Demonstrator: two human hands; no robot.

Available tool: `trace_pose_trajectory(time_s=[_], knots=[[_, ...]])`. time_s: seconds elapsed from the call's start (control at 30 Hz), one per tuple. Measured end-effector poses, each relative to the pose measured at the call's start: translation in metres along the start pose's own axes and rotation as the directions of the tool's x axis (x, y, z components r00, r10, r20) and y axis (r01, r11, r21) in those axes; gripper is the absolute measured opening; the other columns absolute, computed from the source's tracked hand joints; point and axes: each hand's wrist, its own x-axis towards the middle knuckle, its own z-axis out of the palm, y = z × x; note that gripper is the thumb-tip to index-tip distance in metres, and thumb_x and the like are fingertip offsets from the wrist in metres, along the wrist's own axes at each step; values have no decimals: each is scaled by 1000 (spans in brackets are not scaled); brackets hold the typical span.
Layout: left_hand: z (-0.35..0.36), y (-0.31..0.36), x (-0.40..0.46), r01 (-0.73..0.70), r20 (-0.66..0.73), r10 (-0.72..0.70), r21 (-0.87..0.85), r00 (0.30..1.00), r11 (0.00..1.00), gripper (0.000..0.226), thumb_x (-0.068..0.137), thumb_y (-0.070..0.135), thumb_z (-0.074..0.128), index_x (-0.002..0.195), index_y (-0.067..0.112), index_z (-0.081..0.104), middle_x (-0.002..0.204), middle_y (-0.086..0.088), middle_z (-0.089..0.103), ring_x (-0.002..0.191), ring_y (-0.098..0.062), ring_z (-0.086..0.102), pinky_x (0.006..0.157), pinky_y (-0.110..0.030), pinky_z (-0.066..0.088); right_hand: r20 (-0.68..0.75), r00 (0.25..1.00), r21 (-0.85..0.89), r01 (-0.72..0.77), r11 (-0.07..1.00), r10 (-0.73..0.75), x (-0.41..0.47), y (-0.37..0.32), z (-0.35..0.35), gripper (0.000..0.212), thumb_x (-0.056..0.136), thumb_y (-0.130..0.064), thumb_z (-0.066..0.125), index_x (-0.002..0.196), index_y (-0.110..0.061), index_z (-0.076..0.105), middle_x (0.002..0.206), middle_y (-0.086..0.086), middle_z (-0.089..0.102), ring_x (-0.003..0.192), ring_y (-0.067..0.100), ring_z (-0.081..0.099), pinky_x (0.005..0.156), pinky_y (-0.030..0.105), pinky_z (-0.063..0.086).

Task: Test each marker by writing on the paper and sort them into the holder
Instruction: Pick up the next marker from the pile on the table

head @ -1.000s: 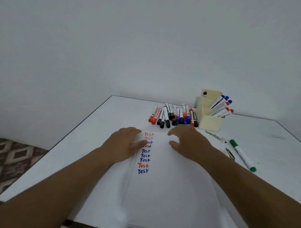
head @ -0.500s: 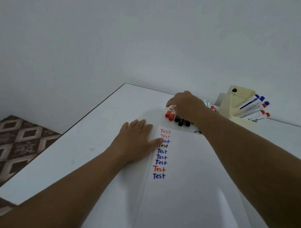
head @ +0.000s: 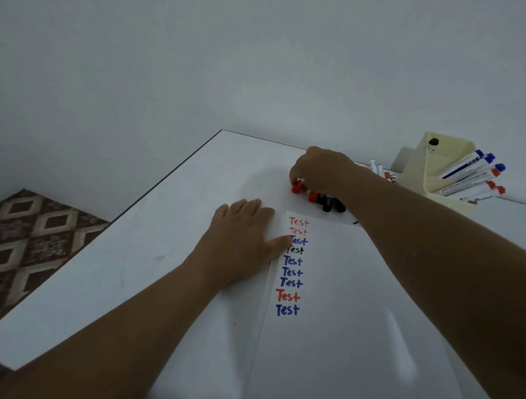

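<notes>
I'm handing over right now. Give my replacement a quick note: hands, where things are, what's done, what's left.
Left hand lies flat, holding the white paper sheet down at its left edge.
Right hand reaches into the pile of loose capped markers, fingers on a red-capped marker; grip not clear.
Cream plastic holder holds several blue- and red-capped markers.
Done: nine "Test" lines written.
Left: test and sort the pile.

the right hand [head: 322,171] and forearm covered most of the loose marker pile [head: 327,200], leaving only cap ends showing. its fingertips curled out of sight at a red-capped marker [head: 297,187]. the holder [head: 441,172] and the paper [head: 340,336] were partly hidden by the forearm.
</notes>
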Motion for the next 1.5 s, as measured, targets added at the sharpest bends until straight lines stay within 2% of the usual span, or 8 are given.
trace_pose_trajectory(time_s=[0.43,0.63,0.83,1.0,1.1,1.17,1.27,1.5], knots=[[-14,7,-10,78,-134,-126,-313,983,946,81,93,57,57,156,30,14,161,6,27,144,-18,29,114,-40,31,-554,832,484,301,822,21,-84,-29,-32,14,82,-16,70,95,-20,66,81,-11,64,72,9,61,65,17,48],[-22,8,-8,65,-269,-162,-338,949,939,13,100,37,56,107,26,57,99,6,63,87,-14,58,79,-37,53,-509,841,715,292,635,187,-140,-37,-25,15,82,-8,78,90,-17,71,81,-8,72,72,8,70,66,18,57],[-29,12,-15,-46,-307,-51,-301,951,953,8,97,31,62,94,24,63,83,6,61,78,-15,56,67,-29,41,-409,908,515,145,844,94,-156,-34,-10,19,89,-21,72,108,-24,69,89,-7,70,78,6,64,71,29,59],[-30,18,-22,-54,-266,-30,-305,963,951,31,95,39,64,122,25,64,103,7,67,94,-13,60,77,-21,41,-346,938,51,49,997,-28,-149,-59,-8,31,105,-47,43,111,-25,64,84,-7,61,78,13,54,67,31,49],[-30,16,-24,6,-260,-149,-479,954,878,63,87,53,68,141,33,42,111,15,59,100,-8,58,86,-26,48,-411,904,88,-91,992,119,-143,-61,-5,32,103,-48,46,109,-26,68,92,-4,57,87,19,49,72,35,48],[-28,14,-24,11,-258,-168,-517,951,856,74,81,61,70,142,37,34,113,20,58,101,-4,57,85,-27,50,-395,862,420,-139,897,318,-142,-60,-9,20,98,-44,58,100,-30,73,87,-3,54,84,19,51,70,31,46],[-27,15,-24,6,-243,-141,-485,960,875,80,76,67,69,142,39,34,117,20,57,103,-2,56,86,-26,50,-139,868,910,-78,408,476,-147,-63,-18,12,95,-31,69,83,-28,67,77,-1,60,68,11,55,60,19,43],[-27,20,-25,-69,-232,-16,-352,973,934,48,91,56,60,134,34,54,130,14,59,115,-8,54,101,-35,49,135,895,987,-86,-132,424,-151,-72,-20,17,92,-15,72,110,-16,73,94,10,76,84,21,69,73,28,54]])
